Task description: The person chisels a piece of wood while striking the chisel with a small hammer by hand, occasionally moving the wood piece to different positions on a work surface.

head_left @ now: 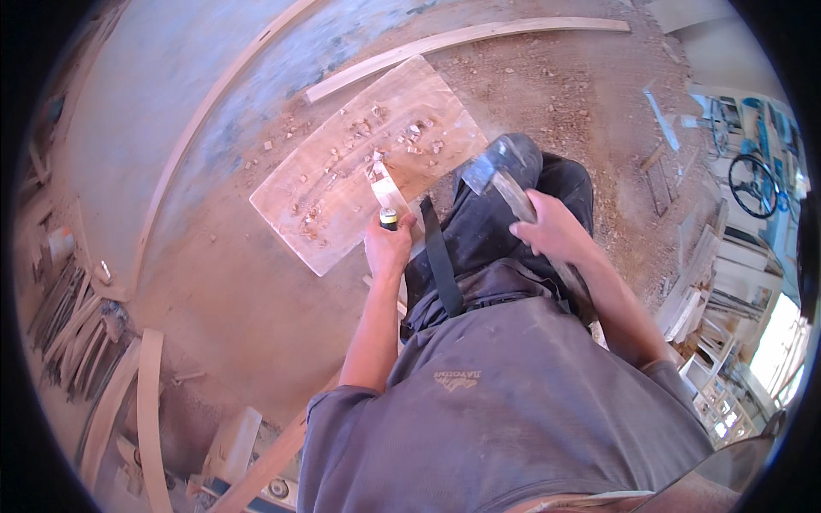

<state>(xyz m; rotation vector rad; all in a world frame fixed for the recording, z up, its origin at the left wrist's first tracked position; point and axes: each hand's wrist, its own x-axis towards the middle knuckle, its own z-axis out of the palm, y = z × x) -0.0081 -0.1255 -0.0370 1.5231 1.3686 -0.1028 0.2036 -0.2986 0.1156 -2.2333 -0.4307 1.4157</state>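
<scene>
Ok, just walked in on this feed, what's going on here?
A person is chiselling a wooden board lying on the dusty floor. The left hand holds a chisel with its blade on the board, among wood chips. The right hand has a hammer raised beside it, blurred.

A woodworking shop, probably: pale wood chips (402, 137) are littering the dusty floor (239, 291), and long curved timber strips (466, 36) are lying about.
</scene>
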